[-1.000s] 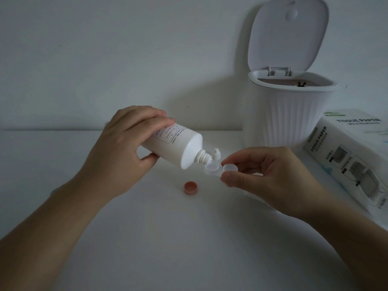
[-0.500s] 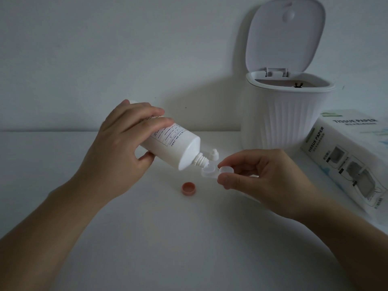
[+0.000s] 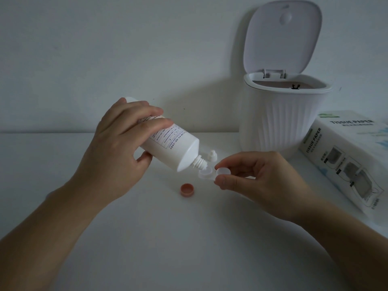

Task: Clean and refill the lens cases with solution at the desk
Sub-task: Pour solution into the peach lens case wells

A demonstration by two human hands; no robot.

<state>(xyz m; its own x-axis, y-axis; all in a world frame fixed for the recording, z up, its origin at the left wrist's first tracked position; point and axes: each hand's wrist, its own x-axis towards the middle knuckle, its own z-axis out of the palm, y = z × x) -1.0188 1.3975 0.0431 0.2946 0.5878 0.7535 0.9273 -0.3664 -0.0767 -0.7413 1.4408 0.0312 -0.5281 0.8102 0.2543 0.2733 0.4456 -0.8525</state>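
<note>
Seen from the head camera: left hand [image 3: 117, 148] wrapped around a white solution bottle [image 3: 174, 145], tilted nozzle-down, tip right at the open well of a clear lens case [image 3: 206, 174]; right hand [image 3: 258, 175] pinching the case's other, still-capped end between thumb and forefinger, just above the white desk [image 3: 168, 238]. Lying loose on the desk just below the bottle, a reddish cap [image 3: 187, 189]; behind and to the right, a ribbed white bin [image 3: 281, 114] with lid raised and a tissue paper box [image 3: 344, 156].

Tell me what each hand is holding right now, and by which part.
Left hand grips the solution bottle around its body. Right hand pinches the lens case at its capped end.
</note>
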